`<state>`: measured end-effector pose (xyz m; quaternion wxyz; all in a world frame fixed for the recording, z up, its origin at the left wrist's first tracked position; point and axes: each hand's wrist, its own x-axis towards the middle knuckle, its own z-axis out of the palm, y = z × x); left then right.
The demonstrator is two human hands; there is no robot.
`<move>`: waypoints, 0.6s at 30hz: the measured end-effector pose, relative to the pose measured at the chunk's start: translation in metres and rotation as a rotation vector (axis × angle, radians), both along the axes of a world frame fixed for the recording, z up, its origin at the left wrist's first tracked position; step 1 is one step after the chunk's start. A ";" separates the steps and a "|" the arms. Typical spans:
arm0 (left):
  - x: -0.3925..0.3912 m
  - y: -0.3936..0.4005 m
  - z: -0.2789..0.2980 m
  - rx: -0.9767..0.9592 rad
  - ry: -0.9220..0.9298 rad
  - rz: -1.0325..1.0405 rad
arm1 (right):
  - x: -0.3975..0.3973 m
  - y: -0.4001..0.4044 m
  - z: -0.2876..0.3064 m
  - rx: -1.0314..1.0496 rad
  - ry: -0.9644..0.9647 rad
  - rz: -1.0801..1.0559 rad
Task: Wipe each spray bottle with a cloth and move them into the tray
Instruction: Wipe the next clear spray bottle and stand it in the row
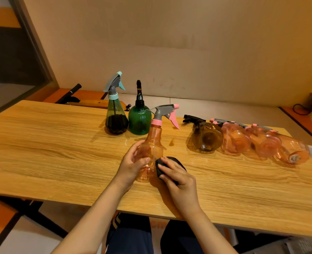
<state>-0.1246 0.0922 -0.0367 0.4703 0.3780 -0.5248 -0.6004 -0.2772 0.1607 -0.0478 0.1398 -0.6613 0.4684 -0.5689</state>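
A pink spray bottle (151, 149) stands upright near the front middle of the wooden counter (50, 149). The left hand (133, 165) grips its body from the left, fingers curled round the clear plastic. The right hand (177, 176) holds a black cloth (162, 166), fingers curled over it, and presses it against the bottle's lower right side.

Behind the bottle, near the far edge, a teal-topped bottle (115, 114) and a green bottle (139, 116) stand upright, just beside each other. To the right, a brown bottle (205, 136) and three pink bottles (261, 142) lie on their sides in a row, touching, running to the counter's right edge. The left half of the counter is bare wood. A beige wall (170, 43) rises behind.
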 end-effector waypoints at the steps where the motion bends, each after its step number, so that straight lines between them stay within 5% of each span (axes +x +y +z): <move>1: 0.000 0.000 0.001 0.013 0.018 -0.002 | 0.001 0.000 0.000 -0.011 0.014 0.004; 7: 0.006 0.000 0.005 0.097 0.174 -0.053 | 0.001 0.000 0.001 -0.026 -0.007 0.005; 18: 0.003 0.003 0.013 0.133 0.135 -0.141 | 0.000 0.000 0.002 -0.037 -0.036 0.018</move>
